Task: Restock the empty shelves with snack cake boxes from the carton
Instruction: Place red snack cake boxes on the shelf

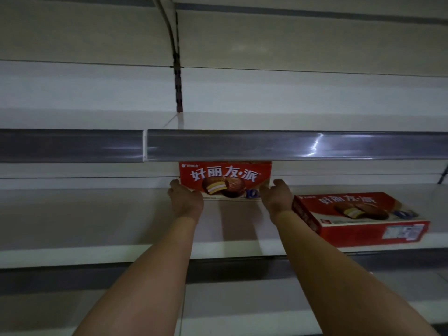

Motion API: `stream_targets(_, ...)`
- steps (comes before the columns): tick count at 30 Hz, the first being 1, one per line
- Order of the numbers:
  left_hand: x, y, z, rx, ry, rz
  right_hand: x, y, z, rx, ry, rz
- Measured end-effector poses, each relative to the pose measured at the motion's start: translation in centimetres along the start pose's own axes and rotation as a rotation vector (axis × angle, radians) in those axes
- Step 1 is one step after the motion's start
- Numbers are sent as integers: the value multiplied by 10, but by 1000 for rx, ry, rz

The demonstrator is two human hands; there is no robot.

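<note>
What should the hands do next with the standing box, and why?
Probably let go and draw back. The upright box already stands at the back of the shelf, face forward, with the left hand and right hand at its sides. The flat box waits beside it.

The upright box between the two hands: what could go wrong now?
1. The upright box stands on its narrow edge, held by the left hand and right hand; once let go, it may tip forward.
2. The right forearm is close to the flat box and could knock it.
</note>
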State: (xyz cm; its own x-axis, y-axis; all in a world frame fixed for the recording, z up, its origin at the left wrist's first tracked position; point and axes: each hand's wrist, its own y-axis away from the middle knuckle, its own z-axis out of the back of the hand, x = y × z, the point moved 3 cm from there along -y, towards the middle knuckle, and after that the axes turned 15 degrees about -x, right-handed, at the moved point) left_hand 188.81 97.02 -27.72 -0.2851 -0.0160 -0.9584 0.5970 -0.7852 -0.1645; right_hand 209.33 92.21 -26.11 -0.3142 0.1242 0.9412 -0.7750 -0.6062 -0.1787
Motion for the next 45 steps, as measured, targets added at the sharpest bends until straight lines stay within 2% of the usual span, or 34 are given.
stream_targets(2,-6,13,-7,10,-29,-43,8,-5,22,-100,9,64)
stream_targets(6,-35,62,-28,163,-78,-163,18,-23,83,-345,59,138)
stream_targets(9,-57,102,-47,347,-220,-279,12,-50,131,-437,231,143)
stream_targets(12,-64,138,-64,578,-282,-191,-16,-75,174,-420,534,111)
stream_targets(14,-65,157,-73,671,-278,-96,-39,-83,201,-489,717,62)
stream_targets(16,-65,170,-78,700,-190,42,-64,-91,222,-537,644,-84)
stream_targets(18,-63,178,-79,713,-123,161,-87,-95,230,-450,462,-261)
stream_targets(20,-59,186,-81,775,-85,221,-97,-94,229,-334,386,-301)
stream_targets(22,-57,191,-79,815,-32,269,-98,-87,227,-298,363,-269)
stream_targets(27,-41,167,-56,664,-19,255,-82,-66,208,-96,392,-182)
stream_targets(30,-33,145,-33,581,-15,226,-66,-55,194,-34,479,-83)
stream_targets(33,-25,120,-13,450,-3,92,-48,-36,173,6,488,35)
stream_targets(36,-19,96,12,283,-40,-86,-35,-18,145,31,368,124)
stream_targets(38,-16,77,31,131,-160,-269,-27,-2,123,45,266,149)
stream_targets(40,-12,61,47,31,-270,-358,-22,13,102,49,224,164)
stream_targets(45,3,32,67,-12,-263,-314,-21,27,52,101,174,95)
